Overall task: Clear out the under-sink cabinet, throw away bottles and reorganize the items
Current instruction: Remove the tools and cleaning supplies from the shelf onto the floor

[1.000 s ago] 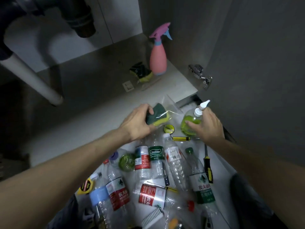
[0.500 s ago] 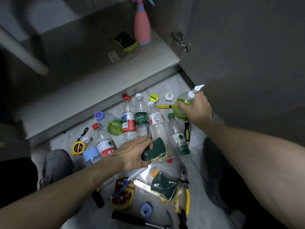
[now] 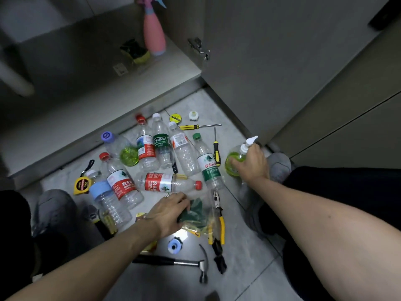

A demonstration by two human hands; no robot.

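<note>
Green sponge packet [image 3: 196, 215] has come down off the cabinet shelf, his left hand [image 3: 168, 212] gripping it. Right hand [image 3: 251, 162] clutches the soap bottle [image 3: 235, 160], lowered beside the empties; clearing is nearly done.

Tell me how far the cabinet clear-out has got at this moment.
Mostly emptied: the plastic bottles and tools lie on the floor. In hand: the left hand sets down a bagged sponge; the right hand holds a green soap dispenser. Left: the pink spray bottle and another sponge in the cabinet, binning bottles, reorganizing.
</note>
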